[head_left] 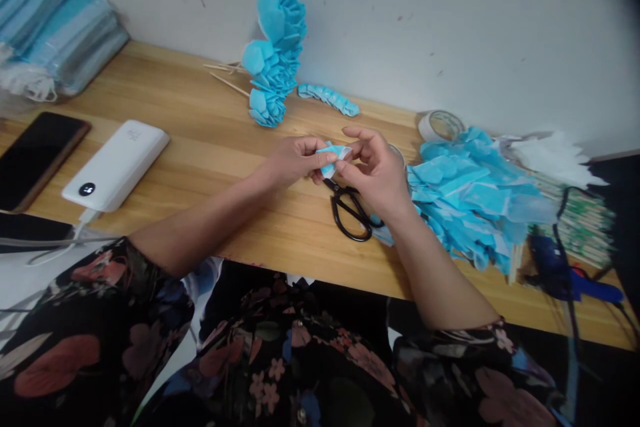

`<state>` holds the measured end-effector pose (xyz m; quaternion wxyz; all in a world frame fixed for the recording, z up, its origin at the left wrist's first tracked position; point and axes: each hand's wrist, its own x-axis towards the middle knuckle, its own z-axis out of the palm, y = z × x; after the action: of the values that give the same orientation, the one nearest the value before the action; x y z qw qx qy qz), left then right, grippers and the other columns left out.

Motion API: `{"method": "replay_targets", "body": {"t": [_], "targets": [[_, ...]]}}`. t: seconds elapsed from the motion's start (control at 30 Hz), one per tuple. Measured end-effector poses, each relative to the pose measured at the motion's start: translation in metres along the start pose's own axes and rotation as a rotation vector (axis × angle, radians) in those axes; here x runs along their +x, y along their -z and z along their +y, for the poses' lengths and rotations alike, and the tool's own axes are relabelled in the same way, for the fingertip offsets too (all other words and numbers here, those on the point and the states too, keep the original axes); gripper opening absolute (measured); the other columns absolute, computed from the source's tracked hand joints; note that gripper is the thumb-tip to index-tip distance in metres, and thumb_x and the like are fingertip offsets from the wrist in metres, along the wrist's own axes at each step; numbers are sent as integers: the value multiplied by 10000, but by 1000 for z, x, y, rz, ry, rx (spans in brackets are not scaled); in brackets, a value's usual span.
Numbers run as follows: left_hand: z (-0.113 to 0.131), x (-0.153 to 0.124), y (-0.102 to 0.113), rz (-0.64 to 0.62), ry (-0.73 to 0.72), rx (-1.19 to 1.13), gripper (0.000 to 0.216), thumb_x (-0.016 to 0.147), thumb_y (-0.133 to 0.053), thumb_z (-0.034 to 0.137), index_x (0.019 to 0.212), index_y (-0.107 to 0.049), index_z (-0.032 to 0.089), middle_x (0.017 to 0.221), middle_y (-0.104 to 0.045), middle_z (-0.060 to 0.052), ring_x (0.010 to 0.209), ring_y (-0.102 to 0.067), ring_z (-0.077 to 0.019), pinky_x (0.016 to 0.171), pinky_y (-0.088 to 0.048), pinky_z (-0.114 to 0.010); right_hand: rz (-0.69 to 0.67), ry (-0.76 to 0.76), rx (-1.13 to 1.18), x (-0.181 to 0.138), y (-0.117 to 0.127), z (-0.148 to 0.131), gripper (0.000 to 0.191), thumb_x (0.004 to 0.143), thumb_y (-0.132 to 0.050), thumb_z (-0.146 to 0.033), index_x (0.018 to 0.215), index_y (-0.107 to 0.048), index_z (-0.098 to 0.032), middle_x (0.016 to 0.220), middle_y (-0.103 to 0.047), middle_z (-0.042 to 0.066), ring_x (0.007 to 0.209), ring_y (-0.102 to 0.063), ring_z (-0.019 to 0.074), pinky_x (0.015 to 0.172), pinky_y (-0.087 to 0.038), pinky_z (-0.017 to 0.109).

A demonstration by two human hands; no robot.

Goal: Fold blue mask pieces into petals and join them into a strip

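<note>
Both my hands meet over the middle of the wooden table (210, 140). My left hand (295, 159) and my right hand (373, 170) each pinch one small folded piece of blue fabric (334, 155) between fingers and thumb. Black scissors (350, 210) lie on the table just under my right hand. A heap of cut blue fabric pieces (465, 197) lies to the right of my right wrist.
Blue fabric flowers on wooden sticks (275, 57) and a blue petal strip (327, 99) lie by the wall. A white power bank (116, 165) and a phone (36, 159) sit at left, stacked masks (50, 20) at far left. Tape roll (440, 125), blue glue gun (560, 273) at right.
</note>
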<state>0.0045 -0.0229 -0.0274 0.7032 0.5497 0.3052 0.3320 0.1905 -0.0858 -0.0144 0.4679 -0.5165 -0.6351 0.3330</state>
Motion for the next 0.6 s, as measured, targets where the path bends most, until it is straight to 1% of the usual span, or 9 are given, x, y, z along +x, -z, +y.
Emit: {"method": "replay_targets", "body": {"t": [0.2,0.4,0.5,0.6], "targets": [[0,-1,-1,-20,-4,18,344,876,-895,362,769,-666,128,694,-717,7,559,-637,-65,574,-542,-183,21,30,-17,-1,-2,0,462,880,-761,-342,1321,-631,-298,917,-695,-13,845,-680,171,685,-589,306],[0,-1,0,-26,-26,37,393,818,-933,433,790,-678,136,707,-714,8,579,-647,-80,574,-565,-197,-22,-9,28,-1,-1,1,479,879,-775,-405,1329,-636,-317,930,-718,-11,852,-693,181,721,-592,330],[1,-1,0,-50,-27,56,407,807,-941,439,793,-669,137,717,-722,1,594,-655,-84,588,-560,-199,-4,-15,-10,0,-1,2,460,892,-766,-435,1319,-643,-315,872,-687,-22,789,-667,176,713,-581,339],[5,-2,1,-111,-28,63,440,771,-965,469,821,-677,139,732,-733,-7,614,-663,-88,608,-555,-199,15,-13,-37,1,1,3,467,888,-764,-411,1326,-636,-309,822,-644,-40,724,-623,158,689,-560,326]]}}
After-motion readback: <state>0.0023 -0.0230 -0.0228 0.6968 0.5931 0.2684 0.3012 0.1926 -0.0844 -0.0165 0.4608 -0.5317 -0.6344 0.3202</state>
